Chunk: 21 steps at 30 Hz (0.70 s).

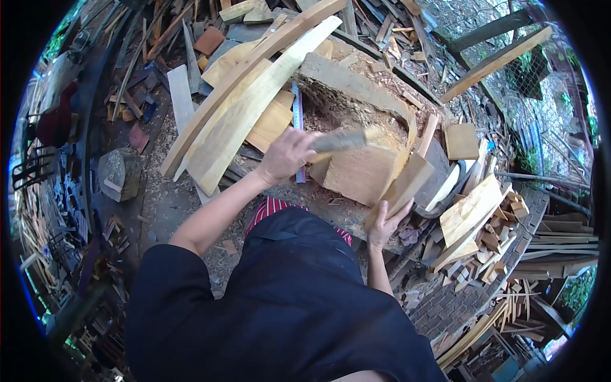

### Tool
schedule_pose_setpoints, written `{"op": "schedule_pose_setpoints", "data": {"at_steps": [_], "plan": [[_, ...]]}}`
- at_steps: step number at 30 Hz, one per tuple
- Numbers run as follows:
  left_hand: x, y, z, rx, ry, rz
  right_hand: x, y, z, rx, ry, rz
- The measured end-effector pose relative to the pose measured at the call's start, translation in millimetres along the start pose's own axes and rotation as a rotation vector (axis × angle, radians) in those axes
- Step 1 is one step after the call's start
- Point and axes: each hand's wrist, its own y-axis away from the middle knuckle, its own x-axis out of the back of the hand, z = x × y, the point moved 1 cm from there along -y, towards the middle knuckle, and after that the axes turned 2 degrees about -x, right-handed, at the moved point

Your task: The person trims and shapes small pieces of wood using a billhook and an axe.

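Fingers of the left hand (289, 156) are wrapped around one grey-brown tool (344, 141), which is blurred, so we cannot tell its exact kind. We see this tool above one big wooden block (359, 173), near its upper left corner. The right hand (386, 224) holds one wooden board (407, 184) by its lower end; this board is tilted, at the right edge of the block, and we cannot tell whether the two touch.

Beyond the left edge of the block we find one ruler (297, 114); its marks are too small for us to read. Further left we count three long curved boards (273, 95), lying side by side. Behind the far edge of the block is one rough log (356, 83), with wood chips around it. To the right, we count one square wooden piece (461, 141) and one wide yellowish slab (471, 210); just beside the slab is a heap of offcuts (493, 239), too many for us to count. Well apart on the left ground, we notice one grey stump (119, 173).
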Motion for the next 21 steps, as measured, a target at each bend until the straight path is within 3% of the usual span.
{"op": "schedule_pose_setpoints", "data": {"at_steps": [1,4,5,7,9,11,14,15,17,21], "plan": [[-4,-5,1,-0.006,0.002,-0.004,2,0,-2,-0.083,-0.069,0.055],[-19,-27,5,-0.507,0.148,-0.173,16,-9,8,-0.117,-0.099,0.13],[-26,-36,2,-0.522,0.159,-0.176,21,-11,11,-0.125,-0.096,0.146],[-43,-54,-5,-0.826,0.061,-0.287,27,-15,16,-0.082,-0.064,0.131],[-53,-74,-15,-0.854,0.0,-0.278,30,-13,15,-0.107,-0.092,0.139],[-48,-96,-18,-0.716,-0.007,-0.122,31,-8,14,-0.1,-0.102,0.115],[-38,-98,12,-0.122,0.023,-0.193,29,6,12,-0.112,-0.036,0.149],[-37,-93,29,-0.138,0.029,-0.203,28,10,9,-0.147,-0.051,0.118],[-38,-80,58,0.036,0.033,-0.591,24,16,14,-0.101,-0.032,0.142],[-63,-42,88,-0.107,0.131,-0.468,20,18,22,-0.104,-0.003,0.064]]}}
